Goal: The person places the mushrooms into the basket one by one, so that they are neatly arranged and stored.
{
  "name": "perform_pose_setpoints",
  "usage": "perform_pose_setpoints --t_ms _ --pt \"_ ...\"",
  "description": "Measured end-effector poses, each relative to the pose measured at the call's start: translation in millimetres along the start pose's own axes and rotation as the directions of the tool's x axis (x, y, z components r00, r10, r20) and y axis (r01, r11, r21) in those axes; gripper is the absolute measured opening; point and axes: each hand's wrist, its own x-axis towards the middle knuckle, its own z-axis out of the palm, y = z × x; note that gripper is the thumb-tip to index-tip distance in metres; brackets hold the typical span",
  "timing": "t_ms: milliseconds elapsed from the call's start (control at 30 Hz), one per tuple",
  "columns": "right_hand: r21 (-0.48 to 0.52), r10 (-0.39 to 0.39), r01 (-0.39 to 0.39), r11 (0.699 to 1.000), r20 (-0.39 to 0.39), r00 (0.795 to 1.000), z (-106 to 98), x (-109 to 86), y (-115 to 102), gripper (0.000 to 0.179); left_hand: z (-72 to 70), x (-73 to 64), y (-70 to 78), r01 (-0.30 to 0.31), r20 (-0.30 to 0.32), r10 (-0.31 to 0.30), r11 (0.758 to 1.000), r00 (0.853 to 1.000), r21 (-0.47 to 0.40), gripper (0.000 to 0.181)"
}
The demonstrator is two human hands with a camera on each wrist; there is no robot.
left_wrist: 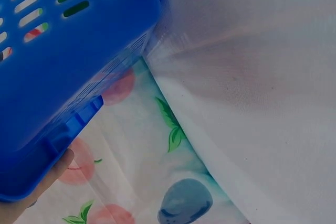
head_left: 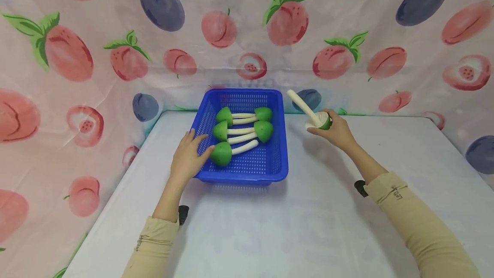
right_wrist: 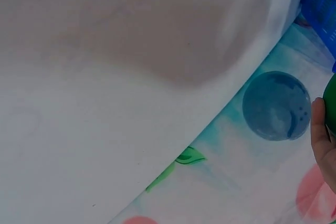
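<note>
A blue plastic basket (head_left: 242,178) with slotted walls stands on the white table. Several toy mushrooms (head_left: 221,154) with green caps and white stems lie inside it. My left hand (head_left: 188,156) holds the basket's left rim, with the thumb reaching over the inside, close to the nearest green cap. In the left wrist view one finger (left_wrist: 59,169) lies along the outside of the rim. Right of the basket, my right hand (head_left: 336,132) grips another mushroom (head_left: 308,110) by its green cap, stem slanting up and left. Only part of that cap (right_wrist: 331,103) shows in the right wrist view.
The white table (head_left: 308,226) runs up to a fruit-printed cloth (head_left: 251,25) hanging behind it and at the left. Black objects sit at both wrists, by the sleeve (head_left: 162,235) cuffs.
</note>
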Motion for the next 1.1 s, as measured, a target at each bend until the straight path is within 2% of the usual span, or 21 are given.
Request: perform_pose_setpoints --t_ms 133,333,667,833,1100 --pt "0.007 -0.012 0.012 1.0 -0.004 1.0 1 0.4 -4 0.071 0.1 0.1 0.3 0.003 0.0 -0.003 1.0 1.0 -0.003 0.054" --pt "0.021 -0.069 0.07 0.997 -0.02 0.997 4 -0.7 -11 0.067 -1.0 -0.7 -0.9 -0.003 -0.01 0.003 1.0 1.0 0.003 0.054" --pt "-0.04 -0.117 0.117 0.992 -0.013 0.993 0 -5.1 -23 0.07 0.7 0.0 -1.2 -0.007 -0.009 0.007 1.0 1.0 0.003 0.054" --pt "-0.09 -0.158 0.159 0.983 0.025 0.987 -4 -7.8 -36 0.071 0.8 0.2 -1.6 -0.007 -0.007 0.007 1.0 1.0 0.001 0.054" --pt "-0.149 -0.233 0.251 0.956 0.132 0.964 -6 -10.0 -53 0.07 -0.1 0.4 -0.4 -0.004 -0.004 0.004 1.0 1.0 -0.004 0.054"
